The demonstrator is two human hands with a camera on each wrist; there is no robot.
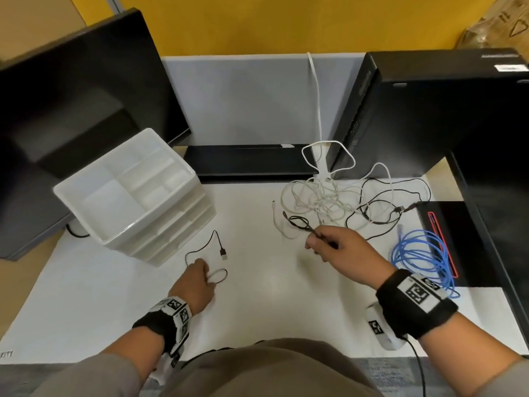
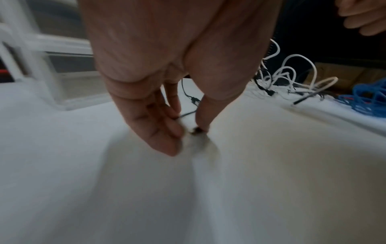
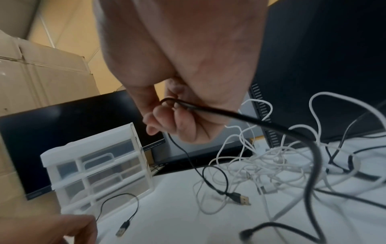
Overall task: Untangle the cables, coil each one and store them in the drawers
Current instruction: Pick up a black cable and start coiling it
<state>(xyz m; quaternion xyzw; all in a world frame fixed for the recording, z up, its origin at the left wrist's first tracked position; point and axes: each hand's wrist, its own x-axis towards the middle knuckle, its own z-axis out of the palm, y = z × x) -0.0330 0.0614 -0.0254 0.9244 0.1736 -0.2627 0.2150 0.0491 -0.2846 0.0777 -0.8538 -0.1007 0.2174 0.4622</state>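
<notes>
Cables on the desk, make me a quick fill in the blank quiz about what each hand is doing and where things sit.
1. The right hand grips a ____ cable pulled from the tangle.
2. The left hand pinches a thin black cable against the ____.
3. The coiled ____ cable lies untouched near the right wrist.
4. The white drawer unit stands on the person's ____ side.

Missing words: black; desk; blue; left

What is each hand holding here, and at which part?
The right hand grips a black cable mid-length, clear of its plug. The left hand pinches a short black cable at a small loop.
</notes>
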